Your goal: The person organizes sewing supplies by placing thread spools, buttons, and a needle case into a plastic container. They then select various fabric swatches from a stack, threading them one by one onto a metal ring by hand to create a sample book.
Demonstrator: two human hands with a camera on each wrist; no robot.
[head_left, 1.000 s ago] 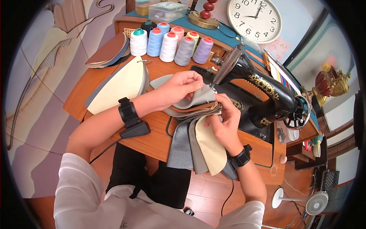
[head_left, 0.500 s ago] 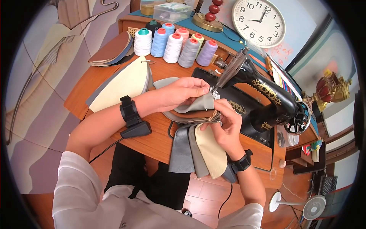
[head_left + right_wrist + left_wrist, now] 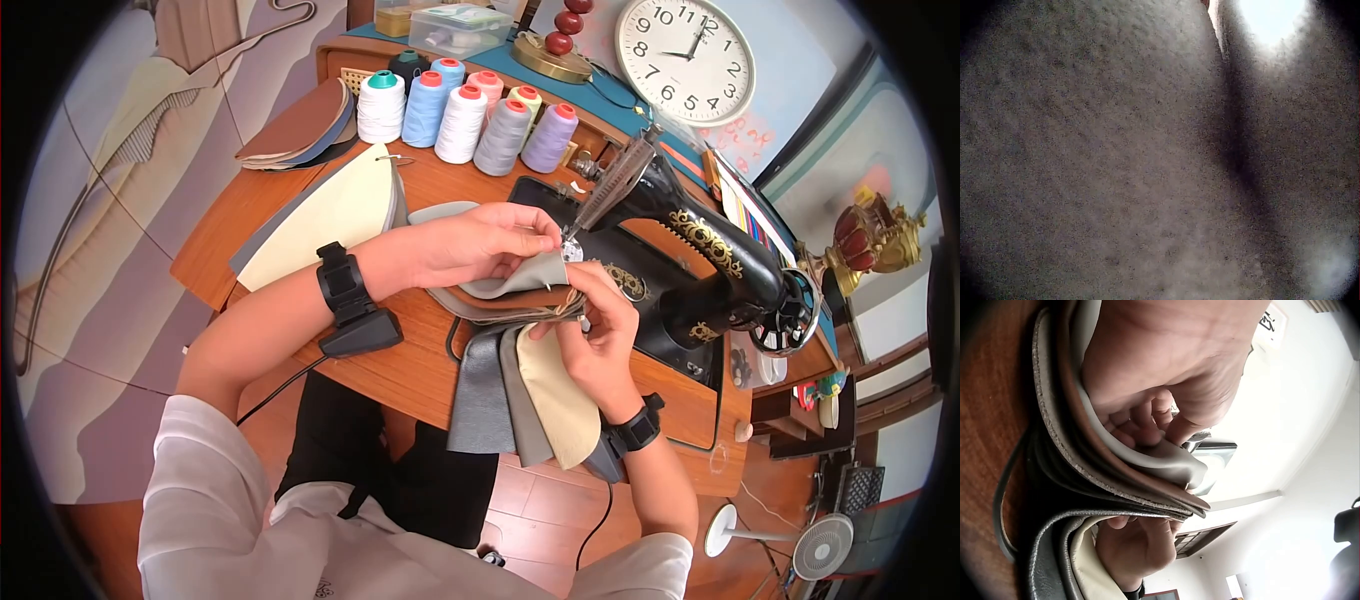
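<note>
A stack of leather pieces is in both hands over the table edge. My left hand (image 3: 480,245) pinches with thumb and fingers by the upper edge of the top grey leather piece (image 3: 545,272), which curls up; its fingertips are partly hidden. My right hand (image 3: 600,340) grips the stack at its right end, thumb and fingers around the layers. Under the grey piece lies a brown leather piece (image 3: 1129,472). Black leather (image 3: 482,395) and cream leather (image 3: 555,400) pieces hang below the right hand. Blurred, close-up material (image 3: 1116,156) fills the right wrist view.
A black sewing machine (image 3: 690,230) stands just beyond the hands. Thread cones (image 3: 460,125) line the back of the table (image 3: 330,330). Cream and grey leather pieces (image 3: 320,220) lie at left, brown ones (image 3: 300,125) behind. A wall clock (image 3: 686,60) is above.
The left hand has shifted slightly right, and the grey piece's raised edge sits a little lower. The right hand keeps its grip on the stack. The head view has tilted slightly.
</note>
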